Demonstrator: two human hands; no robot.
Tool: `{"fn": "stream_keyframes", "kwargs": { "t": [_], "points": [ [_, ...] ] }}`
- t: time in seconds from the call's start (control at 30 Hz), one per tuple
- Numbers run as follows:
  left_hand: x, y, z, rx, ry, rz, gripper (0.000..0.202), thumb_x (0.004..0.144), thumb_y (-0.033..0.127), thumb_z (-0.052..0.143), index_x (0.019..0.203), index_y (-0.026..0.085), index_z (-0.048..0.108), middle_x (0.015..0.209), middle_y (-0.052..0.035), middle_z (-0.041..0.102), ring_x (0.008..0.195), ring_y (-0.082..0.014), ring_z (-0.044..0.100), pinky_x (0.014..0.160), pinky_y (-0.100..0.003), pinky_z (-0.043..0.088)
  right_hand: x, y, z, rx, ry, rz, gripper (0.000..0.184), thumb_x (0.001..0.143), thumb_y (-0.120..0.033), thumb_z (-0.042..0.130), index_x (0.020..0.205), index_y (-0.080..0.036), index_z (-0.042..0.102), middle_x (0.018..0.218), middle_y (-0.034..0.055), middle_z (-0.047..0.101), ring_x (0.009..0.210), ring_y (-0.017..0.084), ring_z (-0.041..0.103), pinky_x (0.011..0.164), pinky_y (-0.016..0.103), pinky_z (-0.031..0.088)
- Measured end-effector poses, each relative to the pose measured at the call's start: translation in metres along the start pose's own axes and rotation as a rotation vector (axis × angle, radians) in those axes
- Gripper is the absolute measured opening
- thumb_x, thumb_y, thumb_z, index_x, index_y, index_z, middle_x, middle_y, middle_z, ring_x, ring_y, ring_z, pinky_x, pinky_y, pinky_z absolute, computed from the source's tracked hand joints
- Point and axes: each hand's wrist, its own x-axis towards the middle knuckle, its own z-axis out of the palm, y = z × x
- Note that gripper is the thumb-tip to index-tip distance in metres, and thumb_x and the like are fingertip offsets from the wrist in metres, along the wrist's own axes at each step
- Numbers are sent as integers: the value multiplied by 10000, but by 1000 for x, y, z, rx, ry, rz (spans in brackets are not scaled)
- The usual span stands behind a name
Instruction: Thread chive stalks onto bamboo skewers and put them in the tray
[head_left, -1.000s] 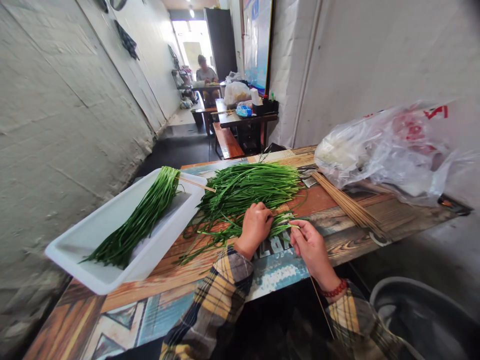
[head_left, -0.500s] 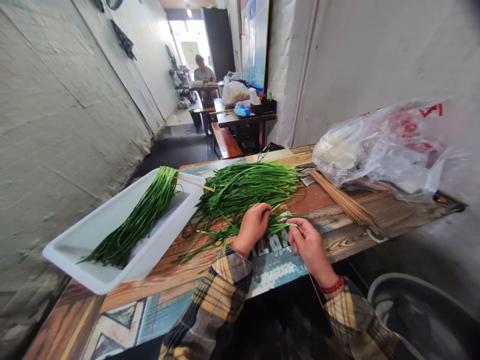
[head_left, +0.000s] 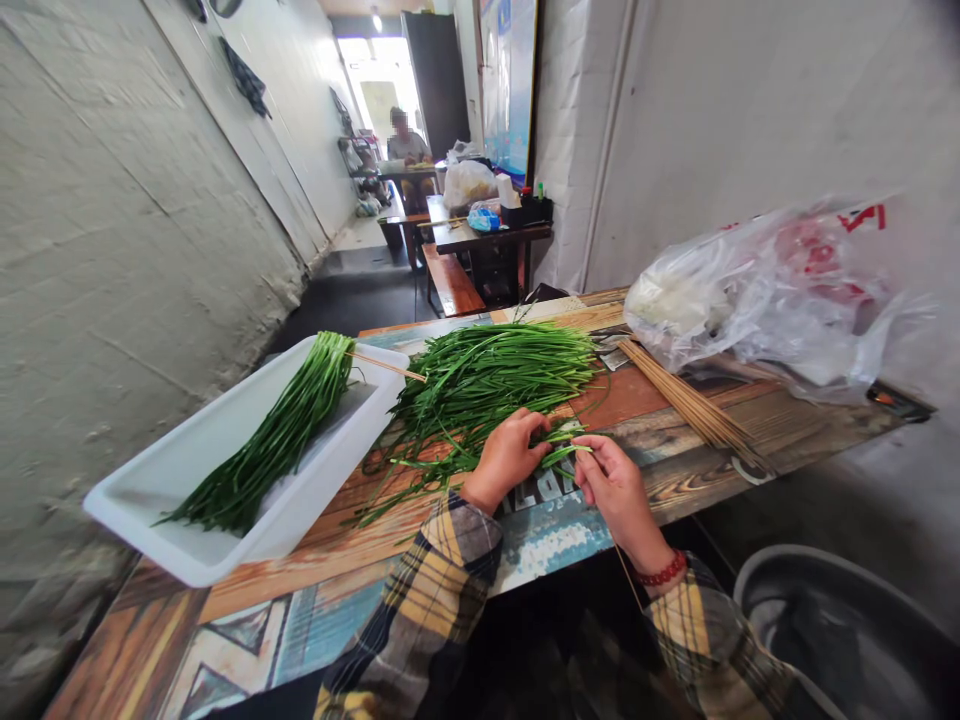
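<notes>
My left hand (head_left: 511, 455) is closed on some garlic chives at the near edge of the loose pile. My right hand (head_left: 611, 485), a red bead bracelet at its wrist, pinches the pale ends of a few chives (head_left: 564, 455) just beside it. A thin bamboo skewer (head_left: 628, 573) runs down out of the right palm; its tip is hidden by the fingers. Beyond both hands lies the big heap of green chives (head_left: 502, 365). In the white tray (head_left: 180, 570) on the left rests a bunch of chives (head_left: 277, 440) threaded on a skewer (head_left: 386, 365).
A bundle of bamboo skewers (head_left: 686, 405) lies on the right of the patterned table (head_left: 345, 555), below a clear plastic bag (head_left: 765, 290). A grey bin (head_left: 847, 640) stands at lower right. Farther back, a person (head_left: 407, 140) sits at another table.
My left hand has moved slightly down and to the right, its fingers nearer the chive ends. My right hand keeps its pinch almost in place.
</notes>
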Motion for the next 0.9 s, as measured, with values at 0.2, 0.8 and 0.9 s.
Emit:
{"fn": "stream_keyframes", "kwargs": {
  "t": [0.2,0.8,0.9],
  "points": [
    [3,2,-2,-59,155,5,101,797,149,570,792,182,666,846,-31,603,807,-145,564,747,-267,445,1,0,1,-3,26,18,344,841,-467,573,1025,-177,557,580,-62,527,361,53,401,359,189,312],
    [0,24,-4,-432,50,21,127,808,195,591,833,132,698,796,-47,680,755,-136,604,719,-237,451,-1,-3,-2,-54,-4,8,369,860,-471,543,1072,-172,583,570,-58,517,374,61,402,368,192,318],
    [0,24,-4,-426,56,27,127,813,202,589,816,145,702,780,-42,680,740,-136,606,708,-237,455,-1,-1,-2,-68,-10,14,387,861,-471,537,1098,-172,601,563,-54,509,375,64,399,368,198,318]
  ]
}}
